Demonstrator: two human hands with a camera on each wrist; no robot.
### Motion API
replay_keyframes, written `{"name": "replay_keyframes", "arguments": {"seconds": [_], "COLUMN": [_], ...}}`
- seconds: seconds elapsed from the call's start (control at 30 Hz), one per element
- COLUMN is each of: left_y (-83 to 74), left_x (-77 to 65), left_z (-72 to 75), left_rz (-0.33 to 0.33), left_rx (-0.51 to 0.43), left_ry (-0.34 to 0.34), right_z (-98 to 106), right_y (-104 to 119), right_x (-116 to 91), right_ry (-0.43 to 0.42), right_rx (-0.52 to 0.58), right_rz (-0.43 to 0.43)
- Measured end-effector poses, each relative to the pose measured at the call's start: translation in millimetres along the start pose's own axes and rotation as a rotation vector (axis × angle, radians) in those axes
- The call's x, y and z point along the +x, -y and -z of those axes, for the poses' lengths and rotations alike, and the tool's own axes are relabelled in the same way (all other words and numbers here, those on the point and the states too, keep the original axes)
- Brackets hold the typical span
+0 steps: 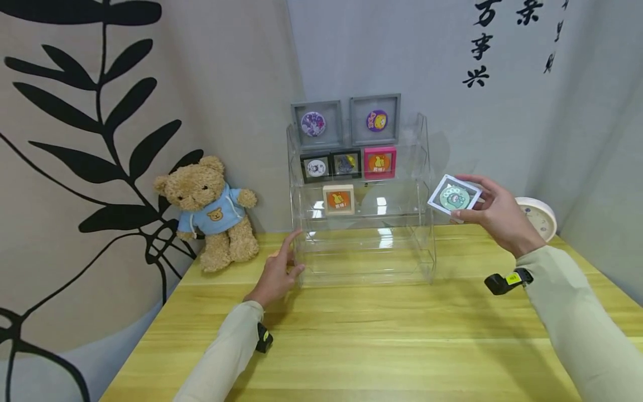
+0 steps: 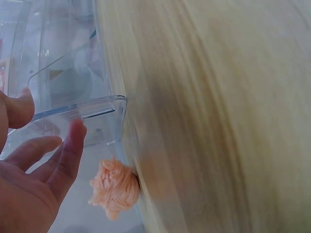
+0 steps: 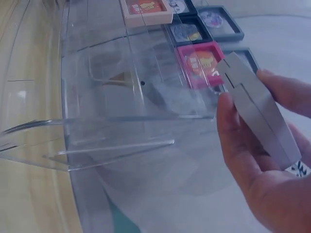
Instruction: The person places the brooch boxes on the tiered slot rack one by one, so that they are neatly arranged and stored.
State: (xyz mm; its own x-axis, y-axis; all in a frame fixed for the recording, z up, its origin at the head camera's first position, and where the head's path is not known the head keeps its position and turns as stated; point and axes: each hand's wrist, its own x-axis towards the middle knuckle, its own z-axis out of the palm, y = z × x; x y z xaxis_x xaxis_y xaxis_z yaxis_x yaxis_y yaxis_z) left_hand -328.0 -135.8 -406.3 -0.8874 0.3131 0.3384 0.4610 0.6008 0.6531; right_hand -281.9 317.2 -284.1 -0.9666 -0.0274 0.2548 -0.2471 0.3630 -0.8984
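Note:
A clear acrylic stepped display stand (image 1: 361, 265) stands on the table. My right hand (image 1: 502, 215), right of the stand, grips a small white-framed display box (image 1: 454, 195) by its edges; a round green badge shows inside. In the right wrist view the box (image 3: 262, 119) appears edge-on between thumb and fingers. My left hand (image 1: 276, 276) is at the stand's lower left side, fingers mostly extended near its edge (image 2: 77, 108). On the stand are two grey frames (image 1: 344, 131), two black frames (image 1: 331, 156), a pink frame (image 1: 380, 149) and a cream frame (image 1: 339, 213), each with a round or square picture.
A teddy bear (image 1: 216, 212) in a blue hoodie leans at the back left of the wooden table (image 1: 361, 346). A round white object (image 1: 540, 219) stands behind my right hand. Beside the stand lies a crinkled peach-coloured ball (image 2: 115, 188). A printed curtain (image 1: 226, 84) hangs behind.

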Motion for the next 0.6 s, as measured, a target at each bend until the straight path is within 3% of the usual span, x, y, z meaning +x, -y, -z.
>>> {"name": "replay_keyframes", "arguments": {"seconds": [0.3,0.6], "left_y": [1.6,2.4], "left_x": [0.0,1.8], "left_z": [-1.1,-1.8], "left_rz": [0.008,0.0], "left_rx": [0.011,0.023], "left_ry": [-0.006,-0.015], "right_z": [-19.4,-46.3], "right_y": [27.1,47.9], "right_x": [21.1,48.5], "right_ry": [0.013,0.094], "right_rx": [0.018,0.064], "right_rz": [0.066,0.078]}}
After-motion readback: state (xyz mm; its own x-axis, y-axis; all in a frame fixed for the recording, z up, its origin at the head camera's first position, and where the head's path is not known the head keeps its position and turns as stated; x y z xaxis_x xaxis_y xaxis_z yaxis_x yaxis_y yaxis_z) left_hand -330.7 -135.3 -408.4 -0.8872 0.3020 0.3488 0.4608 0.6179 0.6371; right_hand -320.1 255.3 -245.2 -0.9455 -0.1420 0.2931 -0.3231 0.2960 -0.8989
